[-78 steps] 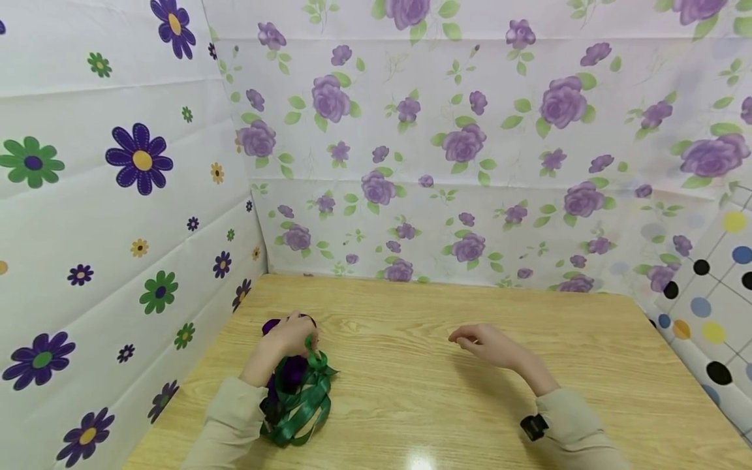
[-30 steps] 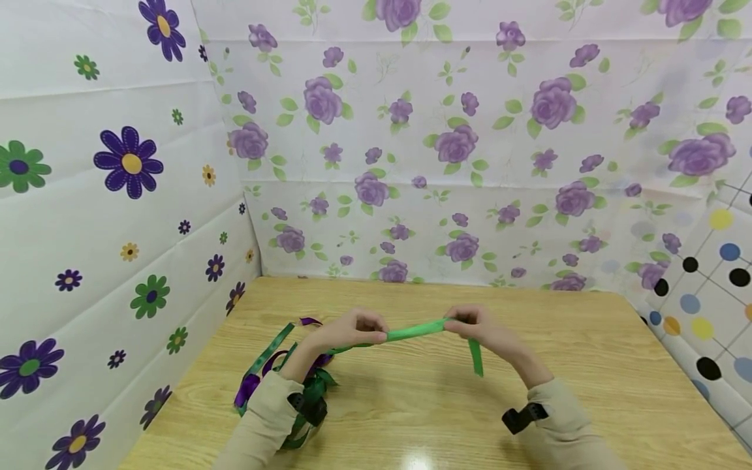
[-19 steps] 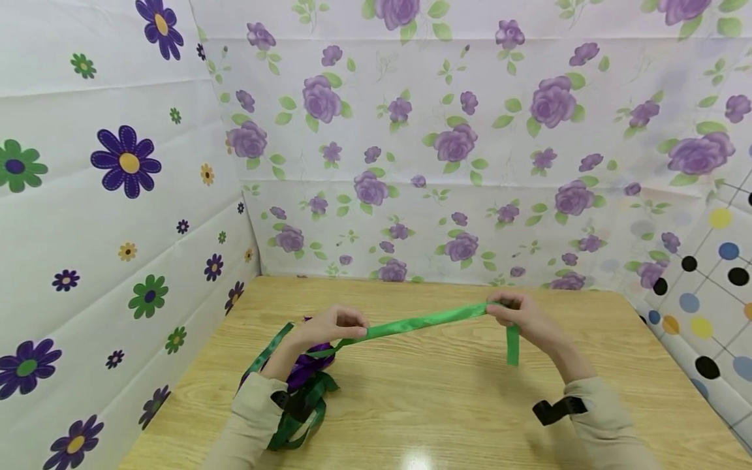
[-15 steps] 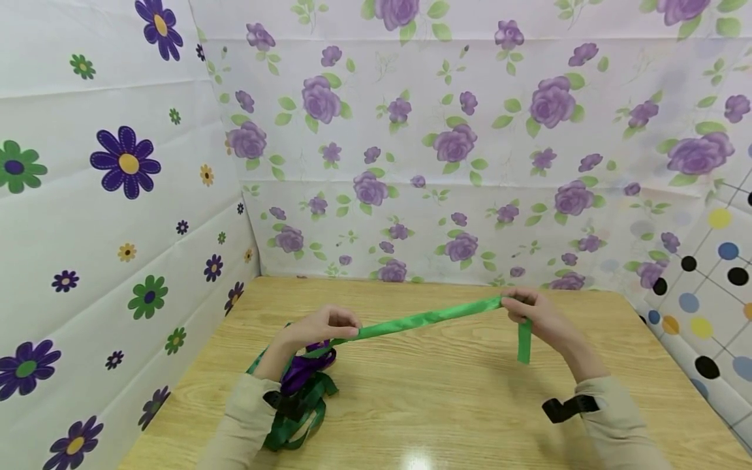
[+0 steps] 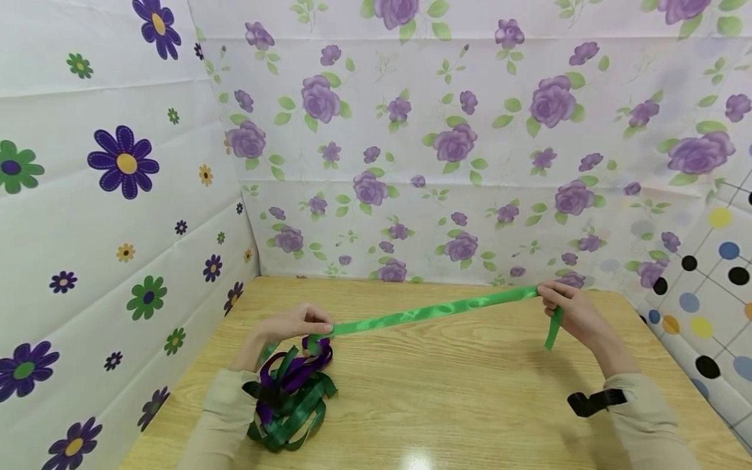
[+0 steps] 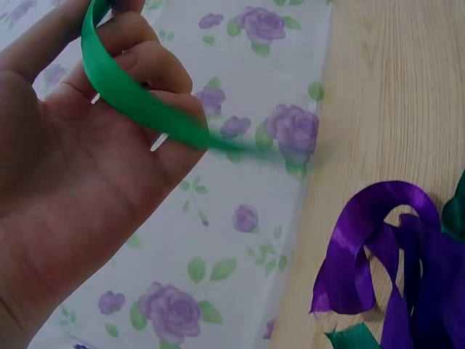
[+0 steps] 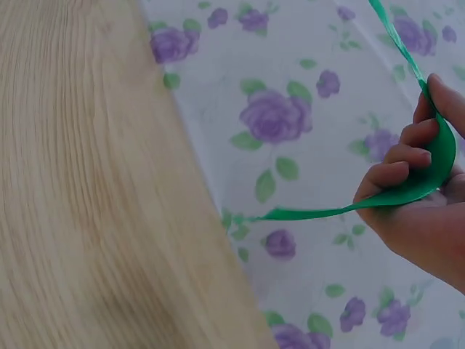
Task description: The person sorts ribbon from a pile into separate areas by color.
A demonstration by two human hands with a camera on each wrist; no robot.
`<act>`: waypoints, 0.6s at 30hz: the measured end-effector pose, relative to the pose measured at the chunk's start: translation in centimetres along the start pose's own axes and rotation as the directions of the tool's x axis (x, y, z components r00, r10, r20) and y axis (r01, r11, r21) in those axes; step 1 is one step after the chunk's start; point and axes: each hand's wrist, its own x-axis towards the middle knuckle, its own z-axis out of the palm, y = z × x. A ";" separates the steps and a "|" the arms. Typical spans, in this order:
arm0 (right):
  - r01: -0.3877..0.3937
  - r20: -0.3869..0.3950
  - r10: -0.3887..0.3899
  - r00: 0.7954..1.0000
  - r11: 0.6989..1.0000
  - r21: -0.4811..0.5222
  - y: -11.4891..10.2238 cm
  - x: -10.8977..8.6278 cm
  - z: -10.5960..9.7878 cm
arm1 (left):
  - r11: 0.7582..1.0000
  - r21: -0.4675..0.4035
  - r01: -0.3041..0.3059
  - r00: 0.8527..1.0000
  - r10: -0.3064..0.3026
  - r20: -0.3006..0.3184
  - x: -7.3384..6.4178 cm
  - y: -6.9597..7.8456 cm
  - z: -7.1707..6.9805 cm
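Note:
A bright green satin ribbon (image 5: pixel 435 311) stretches above the table between both hands, rising toward the right. My left hand (image 5: pixel 296 323) pinches it between thumb and fingertips, just over a loose heap of ribbons. In the left wrist view the green ribbon (image 6: pixel 131 91) curves down across the fingers and blurs at its trailing part. My right hand (image 5: pixel 572 310) pinches the ribbon near its other end, with a short tail hanging below. The right wrist view shows that ribbon (image 7: pixel 429 171) looping through the palm under curled fingers. Purple ribbon (image 5: pixel 299 372) and dark green ribbon (image 5: pixel 302 411) lie tangled beneath the left hand.
The light wood table (image 5: pixel 446 391) ends at a back wall of purple-rose cloth (image 5: pixel 423 228). Cloth with daisies (image 5: pixel 147 228) stands along the left side, and dotted cloth (image 5: pixel 719 313) along the right. Black camera mounts (image 5: pixel 596 401) sit on the wrists.
From the heap, a bright green ribbon was picked up and taken by both hands. The hands then moved apart, the right going farther right and up, the left going left, lengthening the stretch between them.

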 end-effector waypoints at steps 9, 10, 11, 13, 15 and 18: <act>-0.128 -0.177 0.094 0.980 0.973 -0.194 1.5 -0.1 -3.4 | 0.991 -0.055 0.121 0.987 -0.126 -0.097 0.3 -2.5 -2.0; -0.143 -0.196 0.097 0.976 0.961 -0.235 1.6 -0.1 -3.7 | 0.990 -0.044 0.134 0.985 -0.138 -0.107 0.4 -2.7 -2.2; -0.159 -0.214 0.101 0.972 0.948 -0.276 1.7 -0.1 -4.0 | 0.989 -0.032 0.143 0.983 -0.146 -0.114 0.5 -3.1 -2.4; -0.192 -0.249 0.108 0.962 0.919 -0.344 1.9 -0.2 -4.6 | 0.986 -0.001 0.167 0.977 -0.166 -0.132 0.6 -3.7 -2.9; -0.221 -0.280 0.115 0.953 0.897 -0.382 2.1 -0.4 -5.1 | 0.981 0.027 0.190 0.970 -0.183 -0.157 0.8 -4.3 -3.4; -0.261 -0.324 0.124 0.938 0.868 -0.422 2.4 -0.5 -5.9 | 0.972 0.079 0.221 0.961 -0.203 -0.187 1.0 -5.0 -4.1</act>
